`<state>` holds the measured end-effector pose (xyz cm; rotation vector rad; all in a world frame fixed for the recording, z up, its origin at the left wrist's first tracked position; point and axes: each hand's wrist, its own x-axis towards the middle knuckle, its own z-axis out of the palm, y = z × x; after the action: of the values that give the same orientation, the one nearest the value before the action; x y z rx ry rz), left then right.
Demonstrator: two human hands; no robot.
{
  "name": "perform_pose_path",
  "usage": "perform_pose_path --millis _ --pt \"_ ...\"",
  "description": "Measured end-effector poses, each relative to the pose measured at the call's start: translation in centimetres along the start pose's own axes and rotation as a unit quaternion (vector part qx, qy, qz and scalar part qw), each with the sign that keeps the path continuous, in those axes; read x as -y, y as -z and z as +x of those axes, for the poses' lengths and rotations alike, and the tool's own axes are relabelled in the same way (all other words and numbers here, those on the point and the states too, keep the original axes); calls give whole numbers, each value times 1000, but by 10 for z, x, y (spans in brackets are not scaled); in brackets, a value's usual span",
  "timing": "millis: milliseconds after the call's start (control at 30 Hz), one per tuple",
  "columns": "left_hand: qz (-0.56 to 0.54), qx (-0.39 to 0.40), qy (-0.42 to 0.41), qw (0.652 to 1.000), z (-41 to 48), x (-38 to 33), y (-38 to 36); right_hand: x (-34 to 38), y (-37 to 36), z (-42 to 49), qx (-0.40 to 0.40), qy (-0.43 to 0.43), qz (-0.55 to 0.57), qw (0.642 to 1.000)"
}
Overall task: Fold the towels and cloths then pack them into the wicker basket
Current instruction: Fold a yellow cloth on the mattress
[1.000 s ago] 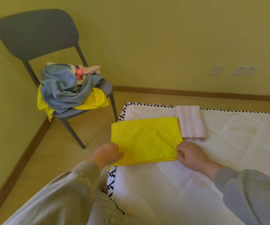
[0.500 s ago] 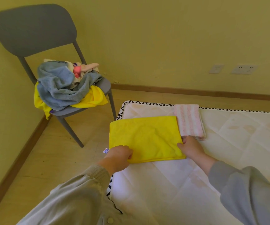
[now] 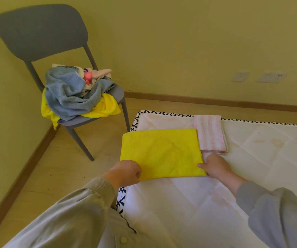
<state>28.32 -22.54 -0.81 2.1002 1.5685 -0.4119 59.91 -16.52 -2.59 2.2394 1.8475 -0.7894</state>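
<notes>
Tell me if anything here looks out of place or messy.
The white mattress has pale brownish stains, mostly toward its right. The yellow cloth, gripped by the left hand and right hand, overhangs the mattress's left edge. On the grey chair, the unfolded pile droops off the seat.

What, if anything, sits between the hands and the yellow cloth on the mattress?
Nothing visible: the left hand grips the yellow cloth at its near left corner, the right hand pinches its near right corner. The pink striped towel lies alongside the cloth, not in between. No wicker basket is in view, so that path cannot be judged.
</notes>
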Motion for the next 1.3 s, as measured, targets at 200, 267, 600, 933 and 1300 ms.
perform_pose_path --millis 200,267,600,933,1300 --pt "-85 -89 198 972 2 14 -5 6 -7 -1 -35 4 43 998" --pt "-183 -78 259 945 4 21 -8 10 -8 -1 -26 3 62 998" --pt "-376 -69 297 875 10 26 -14 21 -18 3 -17 16 110 994" --pt "-412 -97 298 856 14 54 1 36 -25 -15 -293 180 -43 938" --pt "-711 -185 327 594 86 68 32 159 -54 29 -94 255 -112 956"
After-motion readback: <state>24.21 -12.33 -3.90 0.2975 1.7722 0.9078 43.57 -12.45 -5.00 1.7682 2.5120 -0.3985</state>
